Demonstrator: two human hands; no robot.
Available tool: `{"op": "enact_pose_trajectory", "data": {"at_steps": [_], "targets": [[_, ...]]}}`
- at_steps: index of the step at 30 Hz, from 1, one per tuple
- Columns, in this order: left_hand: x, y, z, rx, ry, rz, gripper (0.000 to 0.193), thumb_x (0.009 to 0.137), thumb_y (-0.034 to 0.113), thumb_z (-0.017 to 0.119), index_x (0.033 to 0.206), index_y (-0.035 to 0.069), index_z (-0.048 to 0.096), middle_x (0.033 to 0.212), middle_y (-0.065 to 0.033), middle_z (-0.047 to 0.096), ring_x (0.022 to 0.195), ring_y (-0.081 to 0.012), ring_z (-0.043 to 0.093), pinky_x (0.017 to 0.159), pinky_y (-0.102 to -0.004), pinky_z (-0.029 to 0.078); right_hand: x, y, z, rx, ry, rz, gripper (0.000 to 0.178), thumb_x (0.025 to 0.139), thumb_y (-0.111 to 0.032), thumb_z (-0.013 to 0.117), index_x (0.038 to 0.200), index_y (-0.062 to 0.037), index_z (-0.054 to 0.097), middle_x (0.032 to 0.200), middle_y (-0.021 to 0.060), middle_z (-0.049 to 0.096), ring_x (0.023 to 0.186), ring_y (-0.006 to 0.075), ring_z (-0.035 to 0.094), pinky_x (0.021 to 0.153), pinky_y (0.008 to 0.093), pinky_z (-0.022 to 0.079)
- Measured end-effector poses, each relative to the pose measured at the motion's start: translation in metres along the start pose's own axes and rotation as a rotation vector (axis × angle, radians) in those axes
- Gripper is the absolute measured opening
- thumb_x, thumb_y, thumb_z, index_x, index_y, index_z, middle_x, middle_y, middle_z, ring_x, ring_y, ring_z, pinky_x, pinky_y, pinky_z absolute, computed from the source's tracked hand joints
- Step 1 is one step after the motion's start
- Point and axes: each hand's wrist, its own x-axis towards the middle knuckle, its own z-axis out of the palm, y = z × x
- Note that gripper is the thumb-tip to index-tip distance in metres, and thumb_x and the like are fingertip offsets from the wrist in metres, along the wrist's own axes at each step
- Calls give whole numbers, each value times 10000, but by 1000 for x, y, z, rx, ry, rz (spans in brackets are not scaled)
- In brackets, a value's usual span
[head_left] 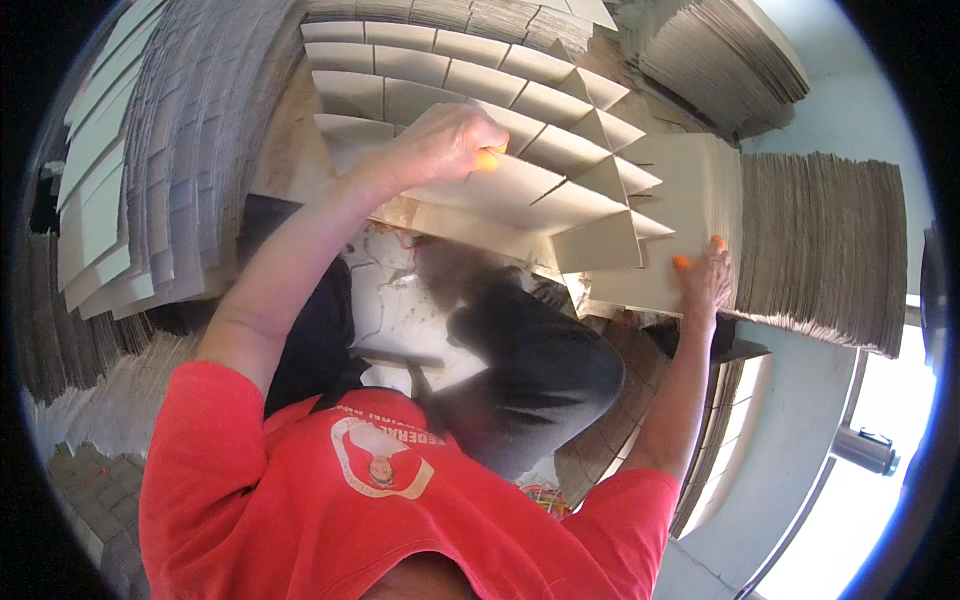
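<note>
In front of me stands a cardboard divider grid (420, 68), made of long slotted strips with crossing pieces fitted at its right end. My left hand (450, 142) is closed on the upper edge of the nearest long cardboard strip (500, 188). To the right, my right hand (707, 280) rests on a stack of cardboard sheets (665, 185), thumb and forefinger apart. Orange covers sit on fingertips of both hands. A crossing piece (600, 243) slants at the near right corner of the grid.
Tall piles of slotted cardboard (190, 150) line the left side. More cardboard stacks stand at the far right (715, 60) and right (825, 245). My bent leg in dark trousers (530, 370) is below the grid. A grey cylinder (868, 452) is by the bright opening.
</note>
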Motion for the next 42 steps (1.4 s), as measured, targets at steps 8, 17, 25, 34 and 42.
{"op": "enact_pose_trajectory", "data": {"at_steps": [8,17,25,34,42], "targets": [[9,-1,-1,-13,-57,-45,146,768,139,684,784,17,607,747,-147,607,764,-340,621,666,-450,478,18,36,13,192,58,113,398,757,-320,798,935,-45,570,787,196,643,804,393,649,684,511,484],[-9,11,-8,54,-17,-138,151,771,169,714,842,41,676,787,-165,647,760,-324,648,664,-444,486,42,28,-109,206,643,-93,369,837,-202,761,1146,-33,650,889,134,710,762,115,671,579,303,548],[-5,11,-1,-56,6,-50,110,764,113,699,745,29,630,684,-165,617,671,-348,621,597,-442,465,39,-44,-194,845,146,-462,484,854,-11,698,1319,-16,566,1055,82,716,806,43,627,733,201,560],[-5,14,-2,-70,4,-50,167,724,84,676,660,15,538,631,-180,550,615,-369,571,538,-461,410,30,-107,-177,1114,-66,-394,583,830,71,682,1382,-20,517,978,16,691,837,29,559,810,186,475],[-1,15,-5,5,-57,-84,110,767,100,721,755,12,656,664,-197,619,654,-374,631,583,-456,466,44,-120,-180,1039,-215,-458,583,829,84,669,1381,-10,507,1192,102,669,1017,84,615,870,242,518]]}}
